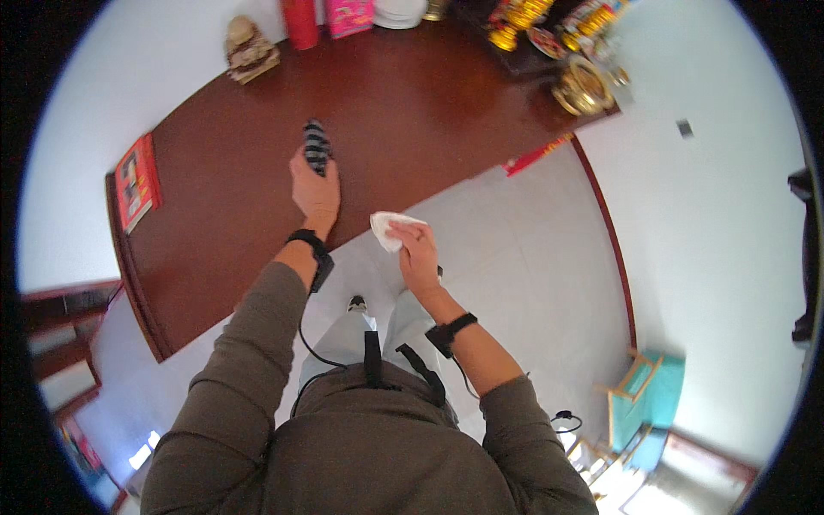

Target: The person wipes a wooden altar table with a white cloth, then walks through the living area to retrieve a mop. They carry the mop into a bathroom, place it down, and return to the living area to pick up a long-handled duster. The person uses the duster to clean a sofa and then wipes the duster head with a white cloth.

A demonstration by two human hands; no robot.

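My left hand point(315, 187) is over the dark reddish-brown wooden table point(257, 167), its fingers closed on a small black-and-grey striped object point(317, 147), perhaps cloth. Whether that object touches the tabletop I cannot tell. My right hand point(418, 254) holds a folded white cloth or tissue point(391, 232) between thumb and fingers, near the table's front edge and partly above the grey floor. Both wrists wear black straps with small boxes and cables.
Along the table's back stand a carved figurine point(250, 51), a red cylinder point(300, 22) and a pink box point(349, 16). A brass bowl point(582, 87) is near the right end, red booklets point(137, 183) at the left. Turquoise chairs point(647, 399) stand at lower right.
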